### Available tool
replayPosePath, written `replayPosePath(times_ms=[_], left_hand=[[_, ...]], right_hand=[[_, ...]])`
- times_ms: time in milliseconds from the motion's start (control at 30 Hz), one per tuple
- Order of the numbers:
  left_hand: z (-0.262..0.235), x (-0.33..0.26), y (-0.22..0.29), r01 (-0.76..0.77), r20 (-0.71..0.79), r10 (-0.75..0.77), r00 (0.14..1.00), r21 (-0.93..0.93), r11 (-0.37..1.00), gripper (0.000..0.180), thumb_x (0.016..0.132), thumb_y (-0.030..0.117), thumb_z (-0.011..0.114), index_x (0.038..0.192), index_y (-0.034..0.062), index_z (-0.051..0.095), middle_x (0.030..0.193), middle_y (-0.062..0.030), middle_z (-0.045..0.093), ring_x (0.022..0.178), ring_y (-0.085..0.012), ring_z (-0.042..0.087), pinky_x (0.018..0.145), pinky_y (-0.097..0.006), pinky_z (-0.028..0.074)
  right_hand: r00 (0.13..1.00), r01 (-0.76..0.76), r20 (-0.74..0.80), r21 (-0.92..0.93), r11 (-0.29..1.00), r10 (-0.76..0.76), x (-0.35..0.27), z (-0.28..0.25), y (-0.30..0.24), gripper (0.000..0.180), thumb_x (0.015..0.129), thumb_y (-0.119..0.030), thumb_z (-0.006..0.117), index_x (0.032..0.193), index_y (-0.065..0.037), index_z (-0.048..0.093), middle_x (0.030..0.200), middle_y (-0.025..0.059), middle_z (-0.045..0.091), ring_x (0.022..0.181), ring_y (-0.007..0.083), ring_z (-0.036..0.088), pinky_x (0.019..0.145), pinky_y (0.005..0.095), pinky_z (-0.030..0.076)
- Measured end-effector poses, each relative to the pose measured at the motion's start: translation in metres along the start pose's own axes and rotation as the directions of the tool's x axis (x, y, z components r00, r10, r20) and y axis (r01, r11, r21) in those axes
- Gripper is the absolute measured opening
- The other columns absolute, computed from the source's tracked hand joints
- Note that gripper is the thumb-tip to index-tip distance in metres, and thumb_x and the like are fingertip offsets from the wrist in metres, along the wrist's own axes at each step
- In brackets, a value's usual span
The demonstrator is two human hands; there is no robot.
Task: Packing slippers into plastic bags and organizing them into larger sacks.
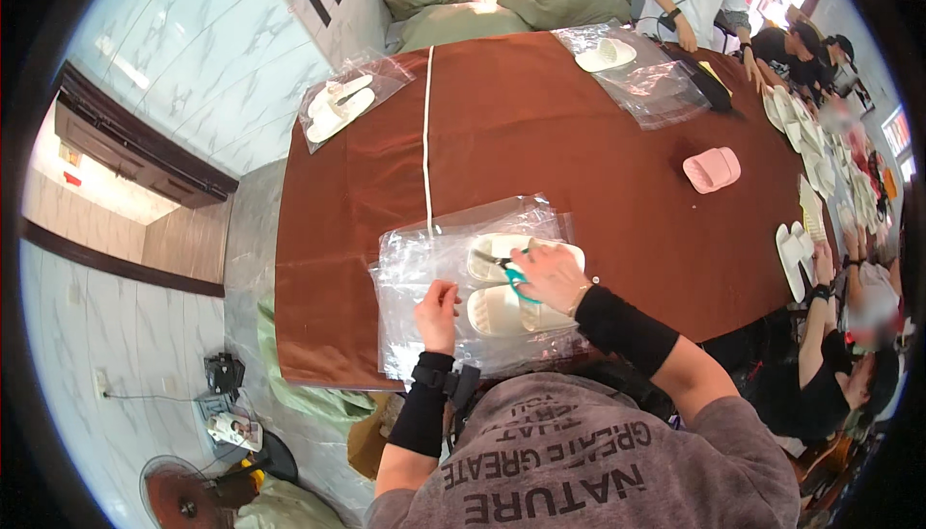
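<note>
A dark-grey lettered T-shirt (pixel 598 452) goes with black forearm sleeves (pixel 627 330) and a black left-wrist strap (pixel 437 377).

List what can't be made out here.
All head view:
Scissors: part of the handles, behind the right hand.
Nearer slipper: part, behind that hand.
Left hand: whether it pinches the bag; too small.
Fan: bottom, cut off by the lower edge.
Far-right slippers: how many; too small, crowded.

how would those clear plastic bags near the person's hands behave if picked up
The clear plastic bags look thin and wrinkled, so they would probably flop when lifted. Their glossy surface suggests they may be slippery. The cream slippers overlapping them might shift if the bags were pulled.
</note>
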State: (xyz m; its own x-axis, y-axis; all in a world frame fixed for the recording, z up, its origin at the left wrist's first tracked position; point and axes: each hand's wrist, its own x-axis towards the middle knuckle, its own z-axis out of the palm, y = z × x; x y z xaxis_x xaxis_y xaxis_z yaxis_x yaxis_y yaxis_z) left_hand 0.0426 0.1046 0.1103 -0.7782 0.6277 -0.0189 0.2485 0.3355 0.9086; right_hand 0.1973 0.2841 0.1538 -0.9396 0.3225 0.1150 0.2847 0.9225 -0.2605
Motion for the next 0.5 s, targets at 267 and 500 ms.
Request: replayPosePath(times_ms=[267, 500], left_hand=[[-0.162, -0.072, -0.058, 0.207, -0.495, -0.335, 0.802, -0.295, 0.933, 0.008, 0.091, 0.012, 0.059, 0.090, 0.0047, 0.063, 0.070, -0.0002, 0.059, 0.054, -0.0063, 0.049, 0.048, -0.019, 0.037], [-0.276, -0.177, -0.099, 0.536, -0.785, 0.273, 0.557, 0.590, 0.603, 0.044, 0.084, 0.005, 0.064, 0.125, 0.0037, 0.050, 0.133, -0.0182, 0.044, 0.112, -0.0297, 0.051, 0.081, -0.038, 0.049]], right_hand=[[0.832, -0.543, -0.037, 0.153, 0.826, 0.553, -0.068, 0.001, 0.121, 0.044, 0.081, -0.029, 0.062, 0.117, -0.007, 0.051, 0.097, 0.0175, 0.061, 0.094, 0.0356, 0.060, 0.078, 0.0459, 0.048], [0.863, -0.478, -0.185, -0.002, 0.878, 0.469, -0.053, -0.003, 0.098, 0.019, 0.085, -0.020, 0.057, 0.092, -0.004, 0.065, 0.095, 0.0150, 0.061, 0.085, 0.0347, 0.059, 0.075, 0.0434, 0.048]])
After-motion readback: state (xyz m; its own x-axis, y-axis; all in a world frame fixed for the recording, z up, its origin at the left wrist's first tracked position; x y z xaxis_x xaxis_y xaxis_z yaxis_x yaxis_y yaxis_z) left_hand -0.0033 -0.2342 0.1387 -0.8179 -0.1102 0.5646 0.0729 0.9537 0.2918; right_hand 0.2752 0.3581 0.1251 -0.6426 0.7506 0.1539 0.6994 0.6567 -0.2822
